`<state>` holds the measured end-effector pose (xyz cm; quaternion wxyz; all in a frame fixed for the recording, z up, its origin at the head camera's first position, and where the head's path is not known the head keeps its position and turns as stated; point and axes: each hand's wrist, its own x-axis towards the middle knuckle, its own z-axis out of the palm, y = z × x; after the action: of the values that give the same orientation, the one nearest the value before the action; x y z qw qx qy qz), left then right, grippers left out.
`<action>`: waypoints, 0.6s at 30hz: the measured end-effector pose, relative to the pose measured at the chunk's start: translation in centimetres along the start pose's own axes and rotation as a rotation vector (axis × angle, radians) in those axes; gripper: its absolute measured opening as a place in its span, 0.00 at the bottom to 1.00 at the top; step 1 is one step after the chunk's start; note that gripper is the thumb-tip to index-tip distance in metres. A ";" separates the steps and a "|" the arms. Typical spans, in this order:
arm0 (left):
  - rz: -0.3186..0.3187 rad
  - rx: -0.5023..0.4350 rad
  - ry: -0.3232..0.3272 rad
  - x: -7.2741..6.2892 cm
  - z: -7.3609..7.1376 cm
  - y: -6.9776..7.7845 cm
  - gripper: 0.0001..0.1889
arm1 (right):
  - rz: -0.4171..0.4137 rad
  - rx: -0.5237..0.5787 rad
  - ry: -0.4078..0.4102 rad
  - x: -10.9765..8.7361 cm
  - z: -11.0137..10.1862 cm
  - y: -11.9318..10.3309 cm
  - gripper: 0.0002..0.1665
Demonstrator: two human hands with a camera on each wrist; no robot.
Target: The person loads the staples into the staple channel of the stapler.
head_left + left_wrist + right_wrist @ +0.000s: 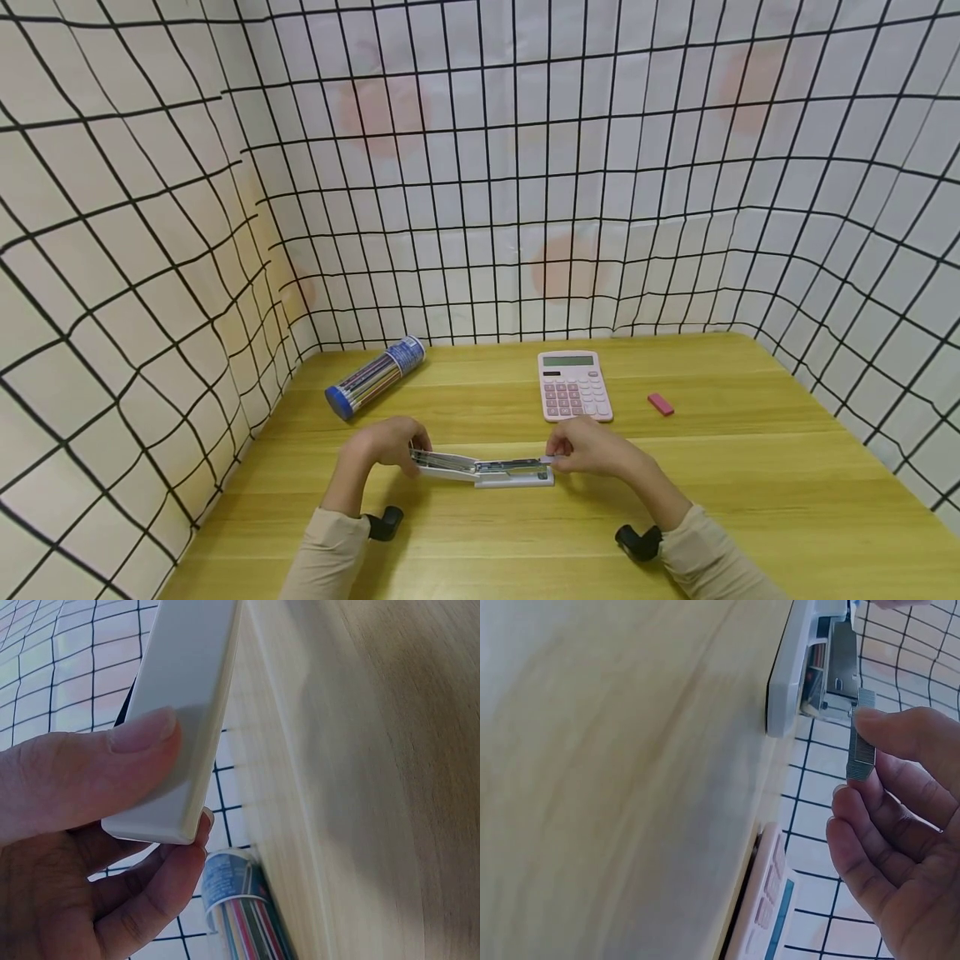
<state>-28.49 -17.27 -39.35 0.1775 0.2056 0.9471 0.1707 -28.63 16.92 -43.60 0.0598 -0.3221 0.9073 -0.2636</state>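
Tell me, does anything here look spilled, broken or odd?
Nothing looks spilled or broken. The white plastic stapler is splayed open, which may look odd, but the left hand holds one half while the right hand pinches a silver metal staple strip. The clear, blue-capped tube of pencils lies on its side rather than upright.

Desk booth (pixel 480 179): office-like, judging by its stationery; the wider room is hidden
Stapler (pixel 514 481): between left fingers (pixel 161 896) and right fingers (pixel 862 855)
Pink calculator (pixel 593 391): just beyond the right fingers, a red eraser (pixel 661 405) farther right
Pencil tube (pixel 373 382): beyond the left fingers
Wood-grained table (pixel 480 550): beneath all fingers
Wire grid (pixel 487 132): against white sheeting (pixel 675 50), beyond the fingers and on both sides
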 end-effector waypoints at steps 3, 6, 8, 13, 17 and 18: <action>-0.004 -0.001 -0.003 0.0 0.0 0.0 0.15 | -0.004 -0.006 0.005 0.1 0.2 -0.2 0.03; -0.006 -0.005 -0.001 0.0 0.0 0.1 0.15 | -0.003 -0.008 0.010 0.2 0.3 -0.3 0.03; -0.006 -0.005 0.001 -0.1 -0.1 0.2 0.15 | -0.002 -0.010 0.013 0.3 0.3 -0.4 0.03; -0.009 -0.008 -0.006 -0.1 -0.1 0.1 0.15 | -0.005 -0.001 0.015 0.5 0.5 -0.5 0.03; -0.002 -0.021 -0.018 0.1 -0.2 -0.1 0.14 | -0.011 -0.016 0.018 0.5 0.8 -0.5 0.03; -0.001 -0.024 -0.022 0.1 -0.2 -0.1 0.14 | -0.013 -0.020 0.019 0.6 0.8 -0.5 0.03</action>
<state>-28.66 -17.36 -39.22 0.1905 0.2049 0.9431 0.1796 -28.55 15.85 -44.01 0.0462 -0.3260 0.9084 -0.2578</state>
